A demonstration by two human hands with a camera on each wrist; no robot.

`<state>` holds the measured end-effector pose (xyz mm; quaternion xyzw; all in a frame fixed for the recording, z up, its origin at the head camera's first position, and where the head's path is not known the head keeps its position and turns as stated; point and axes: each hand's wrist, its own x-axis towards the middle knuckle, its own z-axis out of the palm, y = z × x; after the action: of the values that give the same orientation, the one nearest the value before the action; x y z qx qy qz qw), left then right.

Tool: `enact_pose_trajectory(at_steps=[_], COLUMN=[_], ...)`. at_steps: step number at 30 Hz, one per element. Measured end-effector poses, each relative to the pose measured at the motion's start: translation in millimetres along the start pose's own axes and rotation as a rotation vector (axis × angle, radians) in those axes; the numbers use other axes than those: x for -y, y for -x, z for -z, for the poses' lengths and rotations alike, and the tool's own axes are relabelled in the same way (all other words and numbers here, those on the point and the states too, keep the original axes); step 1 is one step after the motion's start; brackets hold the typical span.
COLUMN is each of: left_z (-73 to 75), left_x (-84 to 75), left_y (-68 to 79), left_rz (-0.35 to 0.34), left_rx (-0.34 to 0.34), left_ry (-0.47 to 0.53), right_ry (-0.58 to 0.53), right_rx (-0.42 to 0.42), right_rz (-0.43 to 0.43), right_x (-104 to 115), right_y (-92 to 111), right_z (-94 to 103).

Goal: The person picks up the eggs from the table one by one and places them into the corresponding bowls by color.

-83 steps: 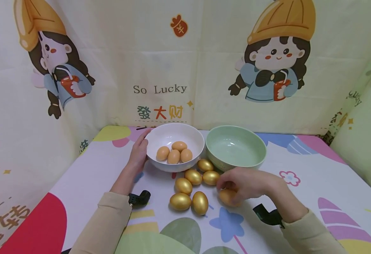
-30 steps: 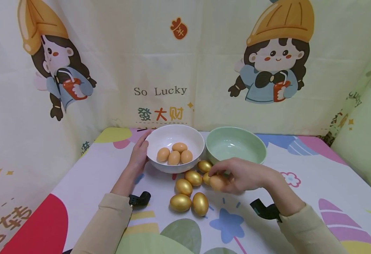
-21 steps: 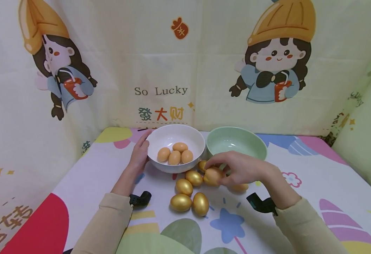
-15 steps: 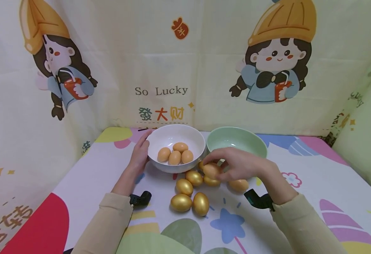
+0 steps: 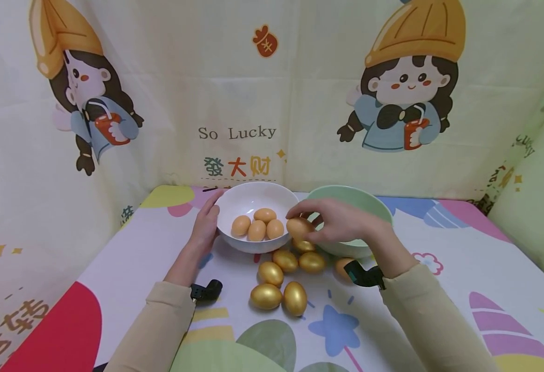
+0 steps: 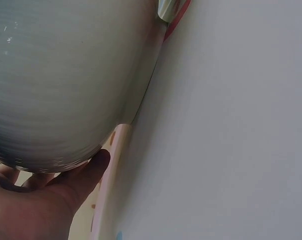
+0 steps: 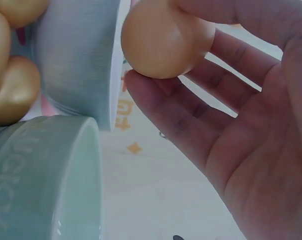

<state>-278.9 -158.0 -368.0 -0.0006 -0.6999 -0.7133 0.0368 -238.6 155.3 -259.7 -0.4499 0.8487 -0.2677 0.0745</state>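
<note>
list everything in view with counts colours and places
printed tablecloth: 1, white with coloured shapes, across foreground
glossy round white bowl: 1, white, tablecloth's far side
glossy round green bowl: 1, pale green, right of white bowl
oval brown eggs: 6, light-brown, four in white bowl, one held egg, one loose egg on tablecloth
shiny oval golden eggs: 6, gold, before bowls
printed cloth backdrop: 1, cream, behind and beside tablecloth
wrist cameras: 2, black, one per wrist
fabric sleeves: 2, beige, on forearms
left hand: 1, bare, touching white bowl's left side
right hand: 1, bare, pinching held egg by white bowl's rim
</note>
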Motion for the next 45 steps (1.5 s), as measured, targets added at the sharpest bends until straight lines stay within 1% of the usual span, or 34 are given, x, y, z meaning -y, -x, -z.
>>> enact_pose_trajectory(at_steps=[8, 11, 19, 24, 33, 40, 42, 45], left_z=[-0.1, 0.1, -0.2, 0.1, 0.0, -0.4, -0.6, -1.1], left_x=[0.5, -0.2, -1.4, -0.3, 0.9, -0.7, -0.9, -1.1], left_y=[0.2, 0.4, -0.4, -0.7, -1.3, -0.5, -0.3, 0.1], left_rz=[-0.001, 0.004, 0.002, 0.004, 0.003, -0.003, -0.001, 0.005], left_rx=[-0.007, -0.014, -0.019, -0.013, -0.017, -0.011, -0.015, -0.021], left_ry=[-0.003, -0.002, 0.023, 0.024, 0.011, 0.028, 0.03, 0.032], right_ry=[-0.055, -0.059, -0.084, -0.054, -0.022, -0.026, -0.03, -0.002], right_rx=[-0.032, -0.041, -0.009, -0.005, 0.005, 0.019, 0.024, 0.029], right_rz=[-0.011, -0.017, -0.083, -0.106, -0.144, -0.198, -0.202, -0.199], right_x=[-7, -9, -11, -15, -28, -32, -32, -33], right_y=[-22, -31, -58, -71, -87, -95, -98, -103], right_z=[5.0, 4.5, -2.3, -7.8, -18.0, -22.8, -24.3, -26.6])
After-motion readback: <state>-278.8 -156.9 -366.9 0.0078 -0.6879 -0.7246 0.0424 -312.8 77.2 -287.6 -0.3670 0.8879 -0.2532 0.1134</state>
